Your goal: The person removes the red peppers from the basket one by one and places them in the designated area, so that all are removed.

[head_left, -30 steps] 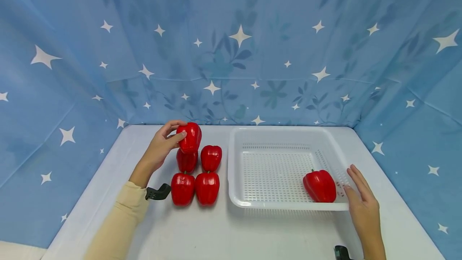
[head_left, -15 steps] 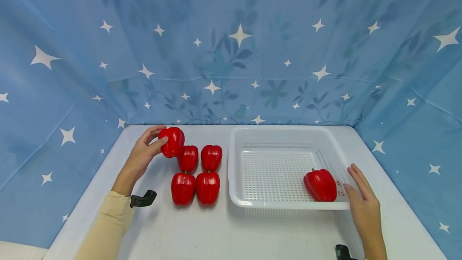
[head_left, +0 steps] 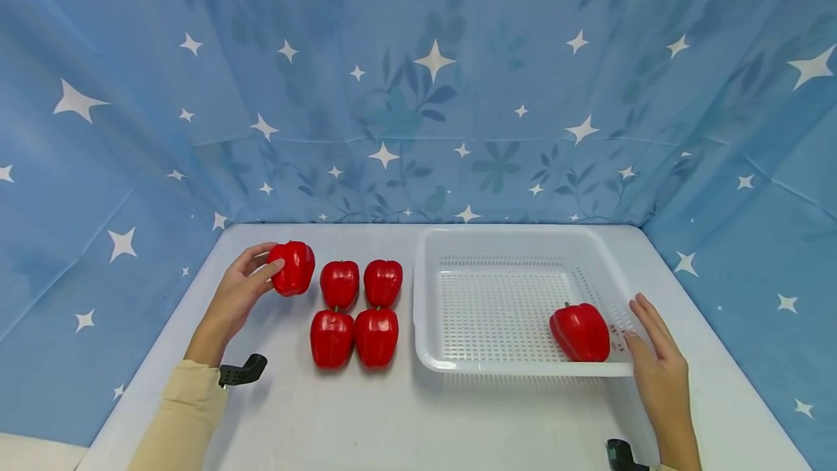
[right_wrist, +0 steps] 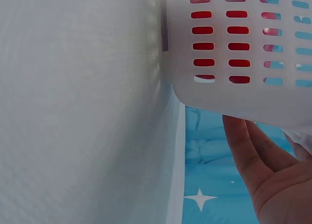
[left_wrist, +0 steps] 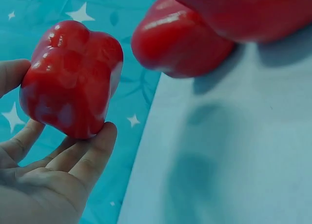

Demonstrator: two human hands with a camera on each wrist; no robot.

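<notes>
My left hand [head_left: 238, 293] holds a red bell pepper [head_left: 292, 268] between thumb and fingers, left of the other peppers. In the left wrist view this held pepper [left_wrist: 73, 80] shows its lobed end, with fingertips along its lower side. Several more red bell peppers [head_left: 331, 340] stand in two rows on the table. At the right, my right hand [head_left: 662, 376] rests with extended fingers at the right rim of a white plastic basket [head_left: 523, 369]. The right wrist view shows its fingertips [right_wrist: 236, 126] at the basket's edge. One red bell pepper [head_left: 580, 333] lies inside the basket's front right corner.
The white table [head_left: 392, 427] ends at the back and sides against a blue curtain [head_left: 418, 93] with white stars. The basket's front wall stands to the right of the pepper rows. A black wrist strap piece [head_left: 243, 371] juts from the left wrist.
My left hand has moved left and toward me with its bell pepper, away from the pepper rows. The right hand and the basket have stayed in place.
</notes>
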